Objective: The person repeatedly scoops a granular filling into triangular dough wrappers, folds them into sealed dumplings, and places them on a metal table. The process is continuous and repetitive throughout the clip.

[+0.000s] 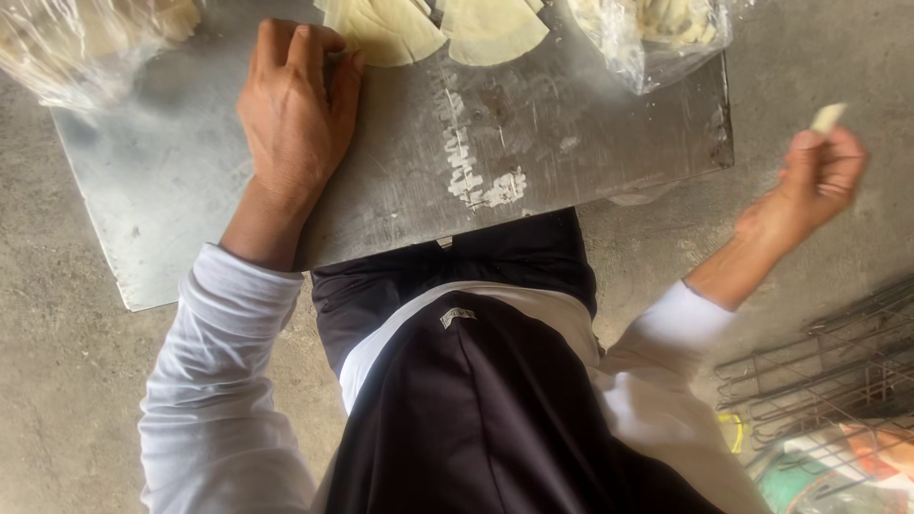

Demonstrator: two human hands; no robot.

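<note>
Head view: we look straight down on both hands, a metal bench and a concrete floor.
Dough scrap: we see a small pale piece of dough (827, 116) pinched at the fingertips of the right hand (817, 181), held out over the floor (809, 67), well clear of the bench edge.
Right hand: its fingers are curled in tight, thumb and forefinger closed on the scrap; the arm reaches out to the side in a white sleeve.
Left hand: the left hand (297, 105) lies palm down on the bench (571, 133), fingers bent loosely under; we cannot tell whether it grips anything, though its fingertips touch the edge of the nearest dough sheet.
Dough sheets: we count two stacks of thin, cream-coloured fan-shaped sheets (433, 29) at the far edge of the bench, side by side, the left one just beside the left hand.
Bench surface: scuffed steel with a streak of white floury residue (471, 167) running down its middle.
Bags: a clear plastic bag (76, 43) sits at the far left corner, another clear bag (657, 33) of pale pieces at the far right corner.
Beyond: wire racks (828, 371) lie on the floor at lower right.
</note>
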